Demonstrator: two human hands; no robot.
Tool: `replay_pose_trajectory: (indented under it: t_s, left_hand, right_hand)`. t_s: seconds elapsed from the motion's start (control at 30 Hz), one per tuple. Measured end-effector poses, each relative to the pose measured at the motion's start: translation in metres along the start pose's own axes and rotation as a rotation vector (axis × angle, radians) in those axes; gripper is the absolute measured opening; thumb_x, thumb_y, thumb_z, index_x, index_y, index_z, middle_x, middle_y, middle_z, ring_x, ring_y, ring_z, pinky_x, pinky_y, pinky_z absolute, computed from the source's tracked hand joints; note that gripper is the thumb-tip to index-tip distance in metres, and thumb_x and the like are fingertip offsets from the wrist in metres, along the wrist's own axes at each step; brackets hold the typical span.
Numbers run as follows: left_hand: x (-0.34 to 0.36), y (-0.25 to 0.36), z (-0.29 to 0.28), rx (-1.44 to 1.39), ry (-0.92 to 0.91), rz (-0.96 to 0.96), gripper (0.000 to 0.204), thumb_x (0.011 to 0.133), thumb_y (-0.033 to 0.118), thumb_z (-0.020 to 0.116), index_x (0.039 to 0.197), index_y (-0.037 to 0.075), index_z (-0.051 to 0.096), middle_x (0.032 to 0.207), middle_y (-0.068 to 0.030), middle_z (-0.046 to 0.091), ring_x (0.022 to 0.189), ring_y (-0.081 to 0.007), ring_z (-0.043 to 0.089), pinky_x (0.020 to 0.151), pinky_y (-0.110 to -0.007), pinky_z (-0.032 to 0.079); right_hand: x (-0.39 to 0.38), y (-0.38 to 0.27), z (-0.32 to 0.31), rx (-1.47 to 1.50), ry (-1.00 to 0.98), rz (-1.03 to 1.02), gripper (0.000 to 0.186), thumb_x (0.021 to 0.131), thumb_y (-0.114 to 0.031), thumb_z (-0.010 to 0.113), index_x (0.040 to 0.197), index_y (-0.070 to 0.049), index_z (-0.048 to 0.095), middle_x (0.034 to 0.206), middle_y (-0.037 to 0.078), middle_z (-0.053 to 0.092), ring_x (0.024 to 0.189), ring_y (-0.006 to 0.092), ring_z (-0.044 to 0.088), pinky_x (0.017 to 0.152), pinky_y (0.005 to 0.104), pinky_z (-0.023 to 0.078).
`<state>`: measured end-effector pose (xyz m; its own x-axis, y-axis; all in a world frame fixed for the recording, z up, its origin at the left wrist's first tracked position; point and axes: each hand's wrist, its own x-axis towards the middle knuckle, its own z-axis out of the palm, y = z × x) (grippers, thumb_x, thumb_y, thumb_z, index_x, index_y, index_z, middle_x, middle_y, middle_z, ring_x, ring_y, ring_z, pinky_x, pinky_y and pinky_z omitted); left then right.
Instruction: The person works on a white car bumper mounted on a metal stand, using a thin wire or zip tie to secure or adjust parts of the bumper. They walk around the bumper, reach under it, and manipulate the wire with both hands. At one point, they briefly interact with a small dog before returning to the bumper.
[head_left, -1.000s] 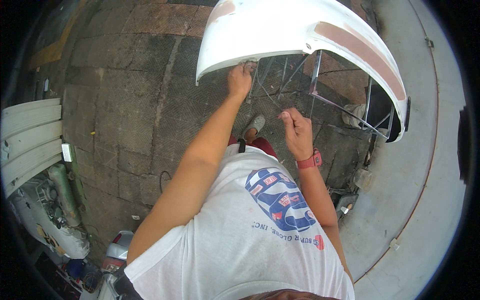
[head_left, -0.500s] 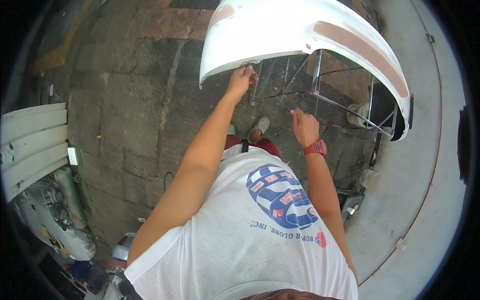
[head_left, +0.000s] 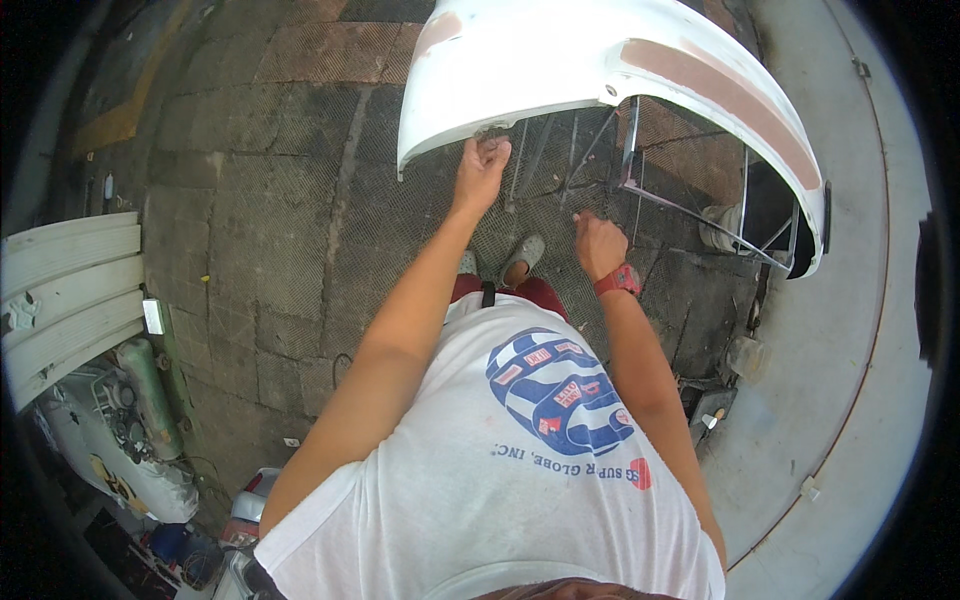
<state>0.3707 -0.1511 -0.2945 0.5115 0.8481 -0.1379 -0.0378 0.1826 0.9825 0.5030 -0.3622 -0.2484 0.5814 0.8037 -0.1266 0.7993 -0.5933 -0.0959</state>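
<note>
A white car bumper [head_left: 520,65] with brownish sanded patches [head_left: 720,85] arches across the top of the view, held up by a thin metal stand [head_left: 690,215]. Just under its near lower edge is my left hand [head_left: 483,172], fingers curled together by a small rough spot on the rim. Whatever those fingers hold, if anything, is too small to make out. My right hand [head_left: 601,246], with a red watch on the wrist, hangs in the air below the stand. Its fingers are closed, and what is inside them is hidden.
Dark matting [head_left: 260,200] covers the floor. A pale wall [head_left: 830,350] runs along the right, with a white bucket [head_left: 722,228] under the bumper's right end. At left lie ribbed white panels [head_left: 75,290], a green cylinder [head_left: 150,395] and clutter.
My left hand has shifted slightly left and down, its fingers a little off the bumper's edge. My right hand has moved slightly left and down.
</note>
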Motion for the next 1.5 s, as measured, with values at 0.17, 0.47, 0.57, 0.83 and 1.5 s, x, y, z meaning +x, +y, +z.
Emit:
replay_pose_trajectory:
  t_s: [0.17, 0.47, 0.57, 0.83, 1.5]
  left_hand:
    - [0.008, -0.015, 0.001, 0.035, 0.039, -0.042, 0.047, 0.108, 0.042, 0.057, 0.126, -0.001, 0.060, 0.119, -0.0136, 0.072, 0.111, -0.0201, 0.067, 0.098, -0.035, 0.052]
    - [0.002, -0.003, 0.013, 0.021, 0.077, -0.082, 0.041, 0.110, 0.040, 0.053, 0.099, 0.003, 0.065, 0.090, -0.0081, 0.076, 0.081, -0.0148, 0.067, 0.079, -0.032, 0.053]
    - [0.002, 0.005, 0.014, 0.106, 0.097, -0.110, 0.041, 0.109, 0.040, 0.055, 0.089, 0.005, 0.065, 0.082, -0.0065, 0.074, 0.074, -0.0129, 0.064, 0.073, -0.031, 0.051]
    - [0.003, 0.031, 0.000, 0.020, 0.025, -0.357, 0.034, 0.105, 0.034, 0.064, 0.098, 0.003, 0.075, 0.073, -0.0029, 0.068, 0.068, -0.0096, 0.059, 0.064, -0.027, 0.046]
    - [-0.015, -0.041, -0.015, -1.072, -0.347, -0.515, 0.056, 0.096, 0.042, 0.072, 0.145, 0.023, 0.054, 0.138, -0.0010, 0.059, 0.117, -0.0195, 0.060, 0.105, -0.037, 0.052]
  right_hand:
    - [-0.009, -0.001, 0.012, 0.033, 0.049, -0.009, 0.030, 0.105, -0.033, 0.054, 0.095, -0.009, 0.069, 0.073, 0.024, 0.070, 0.071, 0.0457, 0.070, 0.063, 0.0554, 0.055]
    - [0.006, 0.006, -0.004, 0.033, 0.131, 0.059, 0.028, 0.103, -0.033, 0.058, 0.093, -0.010, 0.071, 0.072, 0.023, 0.070, 0.069, 0.0444, 0.071, 0.063, 0.0545, 0.055]
    - [0.007, 0.009, -0.007, 0.051, 0.158, 0.068, 0.028, 0.103, -0.032, 0.058, 0.093, -0.010, 0.071, 0.072, 0.023, 0.070, 0.069, 0.0442, 0.071, 0.063, 0.0543, 0.055]
    - [0.014, 0.021, 0.001, 0.107, 0.131, 0.070, 0.030, 0.104, -0.035, 0.056, 0.100, -0.012, 0.073, 0.077, 0.023, 0.071, 0.073, 0.0462, 0.071, 0.066, 0.0548, 0.055]
    - [-0.004, 0.014, 0.015, 0.205, -0.056, 0.034, 0.031, 0.105, -0.035, 0.055, 0.101, -0.010, 0.072, 0.084, 0.023, 0.072, 0.084, 0.0452, 0.071, 0.074, 0.0563, 0.056]
